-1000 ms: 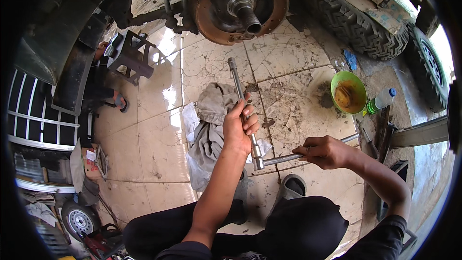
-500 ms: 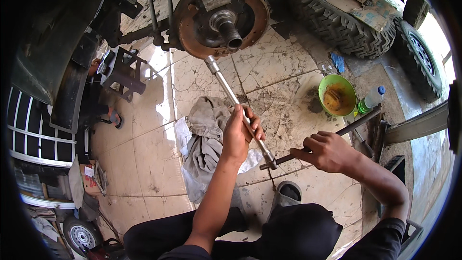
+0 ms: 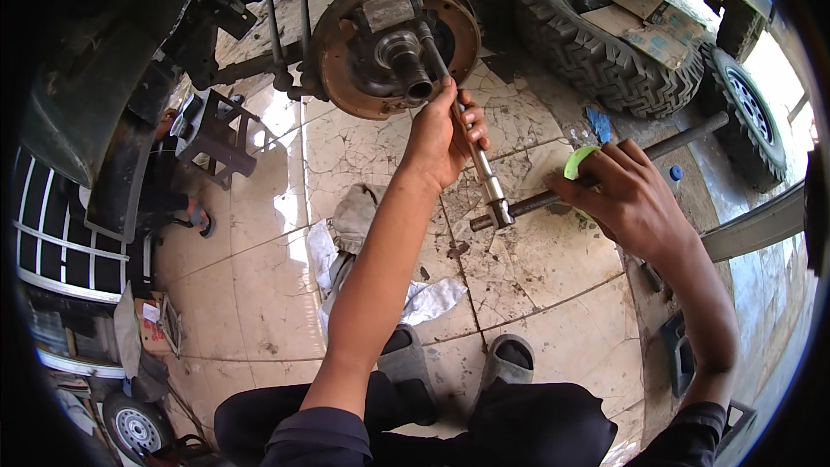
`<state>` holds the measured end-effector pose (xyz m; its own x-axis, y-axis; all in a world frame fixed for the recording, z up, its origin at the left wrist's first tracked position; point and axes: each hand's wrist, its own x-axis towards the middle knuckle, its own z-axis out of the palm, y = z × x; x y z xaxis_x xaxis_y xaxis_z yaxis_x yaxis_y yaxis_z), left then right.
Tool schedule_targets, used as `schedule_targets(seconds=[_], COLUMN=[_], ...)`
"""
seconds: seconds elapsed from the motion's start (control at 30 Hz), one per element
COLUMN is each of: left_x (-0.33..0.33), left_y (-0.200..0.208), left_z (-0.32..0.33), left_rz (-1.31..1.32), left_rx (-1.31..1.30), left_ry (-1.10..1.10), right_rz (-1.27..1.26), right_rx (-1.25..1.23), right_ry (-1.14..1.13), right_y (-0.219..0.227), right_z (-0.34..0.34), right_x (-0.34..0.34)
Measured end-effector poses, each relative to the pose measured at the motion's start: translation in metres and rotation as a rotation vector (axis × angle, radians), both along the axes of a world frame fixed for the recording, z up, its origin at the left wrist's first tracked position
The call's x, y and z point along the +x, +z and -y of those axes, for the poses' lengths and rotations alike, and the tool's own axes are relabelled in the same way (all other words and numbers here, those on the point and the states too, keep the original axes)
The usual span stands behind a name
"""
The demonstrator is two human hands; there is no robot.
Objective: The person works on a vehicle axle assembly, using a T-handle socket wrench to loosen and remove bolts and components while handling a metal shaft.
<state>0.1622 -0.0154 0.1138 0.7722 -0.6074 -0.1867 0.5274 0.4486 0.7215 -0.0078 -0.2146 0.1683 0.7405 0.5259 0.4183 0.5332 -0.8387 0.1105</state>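
Note:
My left hand (image 3: pixel 443 140) is wrapped round a long chrome socket extension (image 3: pixel 486 175). Its far end rests up against the rusty brake backing plate (image 3: pixel 346 91), just right of the protruding axle spindle (image 3: pixel 413 78); the exact contact is hard to make out. A dark steel bar (image 3: pixel 534 204) passes crosswise through the fitting at the extension's near end. My right hand (image 3: pixel 638 195) is closed over this bar, to the right of the fitting. Behind the right hand, a green bowl (image 3: pixel 581 160) is mostly hidden.
A big treaded tyre (image 3: pixel 622 91) with cardboard (image 3: pixel 657 39) on it lies far right, beside another wheel (image 3: pixel 750 108). A blue-capped bottle (image 3: pixel 675 174) stands nearby. Grey cloth (image 3: pixel 354 218) and white cloth (image 3: pixel 432 301) lie on the tiles. Left are a stool (image 3: pixel 220 143) and another person's foot (image 3: pixel 201 218).
Both hands have moved up and away from me with the extension and bar. The extension's far end has risen from the plate's lower edge to beside the spindle.

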Motion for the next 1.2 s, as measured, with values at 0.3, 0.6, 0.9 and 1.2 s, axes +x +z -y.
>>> schedule_targets(seconds=[0.3,0.6,0.9,1.2], left_x=[0.009,0.006,0.009,0.025], left_y=[0.002,0.003,0.007,0.006], left_z=[-0.002,-0.002,0.006,0.000], left_rz=[-0.048,-0.082,-0.121,-0.315], left_rx=[-0.024,-0.043,-0.131,-0.723], left_ry=[0.010,0.058,0.094,-0.046], right_rz=[0.026,0.000,0.007,0.129], right_rx=[-0.028,-0.052,-0.065,-0.080], right_ry=[-0.007,-0.017,-0.026,0.047], right_y=[0.006,0.013,0.013,0.041], right_z=[-0.003,-0.006,-0.003,-0.006], right_x=[0.011,0.010,0.012,0.019])
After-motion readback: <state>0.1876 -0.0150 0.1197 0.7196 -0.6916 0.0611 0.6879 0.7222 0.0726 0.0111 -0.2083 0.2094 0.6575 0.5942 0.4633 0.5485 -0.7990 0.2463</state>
